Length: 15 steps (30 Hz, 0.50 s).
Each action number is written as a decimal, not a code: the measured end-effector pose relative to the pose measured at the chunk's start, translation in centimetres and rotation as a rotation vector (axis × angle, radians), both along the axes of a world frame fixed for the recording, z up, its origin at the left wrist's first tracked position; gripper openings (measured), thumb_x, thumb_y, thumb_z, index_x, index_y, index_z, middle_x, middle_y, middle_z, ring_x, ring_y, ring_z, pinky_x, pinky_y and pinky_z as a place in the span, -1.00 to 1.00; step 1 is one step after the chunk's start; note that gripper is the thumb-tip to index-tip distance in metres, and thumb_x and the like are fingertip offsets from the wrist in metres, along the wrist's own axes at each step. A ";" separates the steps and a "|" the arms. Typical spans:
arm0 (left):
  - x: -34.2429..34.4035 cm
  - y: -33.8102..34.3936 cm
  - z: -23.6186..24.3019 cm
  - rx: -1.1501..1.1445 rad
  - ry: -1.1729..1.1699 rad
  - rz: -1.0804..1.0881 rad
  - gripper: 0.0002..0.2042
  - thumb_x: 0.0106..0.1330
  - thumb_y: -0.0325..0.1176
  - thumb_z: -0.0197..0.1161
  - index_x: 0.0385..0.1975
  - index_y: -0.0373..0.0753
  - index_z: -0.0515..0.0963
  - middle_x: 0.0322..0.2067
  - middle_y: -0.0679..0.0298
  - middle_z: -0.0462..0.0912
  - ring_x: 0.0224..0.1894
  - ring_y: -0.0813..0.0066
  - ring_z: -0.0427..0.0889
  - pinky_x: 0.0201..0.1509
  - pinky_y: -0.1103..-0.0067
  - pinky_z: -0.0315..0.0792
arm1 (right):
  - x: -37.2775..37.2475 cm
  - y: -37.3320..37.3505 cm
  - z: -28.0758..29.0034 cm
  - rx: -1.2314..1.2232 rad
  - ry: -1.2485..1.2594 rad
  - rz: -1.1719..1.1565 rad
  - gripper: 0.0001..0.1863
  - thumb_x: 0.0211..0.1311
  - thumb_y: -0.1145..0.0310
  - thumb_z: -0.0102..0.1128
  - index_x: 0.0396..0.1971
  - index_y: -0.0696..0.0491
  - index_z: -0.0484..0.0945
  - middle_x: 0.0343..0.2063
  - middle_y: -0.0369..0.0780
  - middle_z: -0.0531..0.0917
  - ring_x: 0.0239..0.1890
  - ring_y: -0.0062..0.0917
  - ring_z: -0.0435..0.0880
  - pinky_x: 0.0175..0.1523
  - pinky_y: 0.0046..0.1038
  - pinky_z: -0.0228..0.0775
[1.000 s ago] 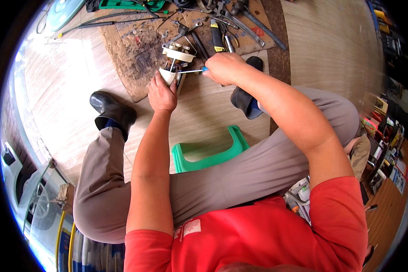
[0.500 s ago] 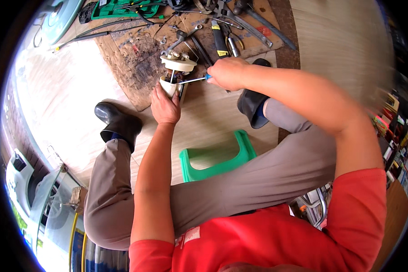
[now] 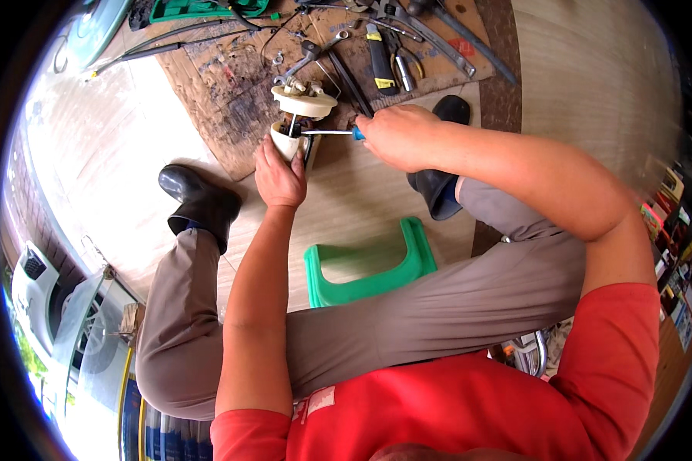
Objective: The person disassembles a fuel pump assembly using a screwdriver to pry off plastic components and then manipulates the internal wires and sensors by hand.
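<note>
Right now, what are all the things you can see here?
Pump part: one, cream-white, on the cardboard, held by the left hand.
Screwdriver: one, blue handle with metal shaft, in the right hand, tip at the pump part.
Cardboard: one sheet, brown and stained, on the floor ahead.
Hand tools: several, metal and black, scattered on the cardboard's far side.
Tray: one, green, top edge.
Stool: one, green, between the legs.
Boots: two, black, one each side.
Trousers: grey.
Shirt: red.
Left hand: gripping the pump part's lower cup.
Right hand: closed round the screwdriver handle.
</note>
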<state>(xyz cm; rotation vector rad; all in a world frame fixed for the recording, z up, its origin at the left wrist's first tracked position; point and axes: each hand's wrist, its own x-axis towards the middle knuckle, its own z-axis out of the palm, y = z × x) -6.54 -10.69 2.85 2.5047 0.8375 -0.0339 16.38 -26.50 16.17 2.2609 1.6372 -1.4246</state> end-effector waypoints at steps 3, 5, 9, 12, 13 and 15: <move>-0.2 0.0 -0.3 0.032 -0.009 0.001 -0.27 0.27 -0.09 0.26 0.32 -0.41 0.20 0.12 -0.25 0.41 0.10 -0.23 0.46 0.16 0.18 0.39 | -0.5 -0.1 0.0 -0.045 0.024 -0.018 -0.69 0.40 0.25 0.02 -0.11 0.22 0.46 -0.40 0.02 0.68 -0.24 -0.05 0.69 -0.12 -0.07 0.53; -0.2 0.0 -0.2 0.016 0.005 0.010 -0.27 0.27 -0.08 0.25 0.32 -0.41 0.20 0.12 -0.26 0.42 0.10 -0.24 0.46 0.16 0.18 0.40 | -0.7 0.0 0.0 -0.056 0.031 -0.027 -0.68 0.40 0.24 0.02 -0.11 0.22 0.46 -0.40 0.01 0.68 -0.24 -0.05 0.69 -0.12 -0.06 0.53; -0.4 0.0 -0.4 0.020 0.000 0.000 -0.27 0.27 -0.08 0.25 0.33 -0.40 0.18 0.11 -0.26 0.42 0.10 -0.23 0.47 0.15 0.18 0.40 | -0.9 0.2 0.0 -0.039 0.017 -0.031 -0.69 0.40 0.24 0.03 -0.12 0.21 0.47 -0.40 0.00 0.68 -0.25 -0.05 0.69 -0.14 -0.06 0.54; -0.4 0.0 -0.2 0.022 0.007 0.003 -0.27 0.28 -0.08 0.25 0.33 -0.40 0.18 0.11 -0.25 0.42 0.09 -0.23 0.47 0.13 0.18 0.41 | -0.8 0.5 0.8 -0.041 0.011 -0.040 -0.75 0.29 0.36 0.02 -0.20 0.21 0.55 -0.33 0.00 0.71 -0.22 -0.13 0.72 -0.12 -0.15 0.58; -0.4 0.0 -0.2 0.021 0.008 0.003 -0.27 0.28 -0.08 0.25 0.33 -0.41 0.18 0.11 -0.24 0.42 0.09 -0.23 0.47 0.13 0.18 0.41 | -0.9 0.6 1.0 -0.047 0.012 -0.044 -0.77 0.23 0.42 0.02 -0.24 0.21 0.59 -0.30 0.01 0.73 -0.20 -0.17 0.74 -0.11 -0.20 0.59; -0.4 0.0 -0.1 0.019 0.008 0.003 -0.28 0.28 -0.08 0.25 0.32 -0.41 0.19 0.11 -0.23 0.42 0.08 -0.23 0.48 0.12 0.17 0.42 | -1.0 0.6 0.9 -0.047 0.018 -0.052 -0.76 0.24 0.41 0.01 -0.22 0.22 0.58 -0.30 0.01 0.72 -0.20 -0.16 0.74 -0.11 -0.20 0.59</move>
